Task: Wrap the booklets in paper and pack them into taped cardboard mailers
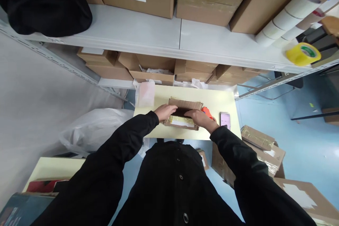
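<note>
A small cardboard box (pixel 185 103) lies on the pale yellow table in front of me, its back flap raised and its inside dark. Clear tape and a white label show on its front flap. My left hand (pixel 166 112) grips the box's left end, fingers closed over the edge. At the right end, my right hand (pixel 200 118) holds the box, its fingers reaching in over the opening and partly hidden. Just beyond the right hand is an orange-red object (pixel 207 112), mostly covered, so its kind is unclear. A phone (pixel 225 119) with a lit screen lies farther right.
Pink and white sheets (pixel 146 93) rest at the table's back left. A grey shelf (pixel 148 30) above bears large boxes, label rolls (pixel 288 18) and yellow tape (pixel 303 54). A clear plastic bag (pixel 91 127) sits left; cardboard boxes (pixel 258 137) are stacked right.
</note>
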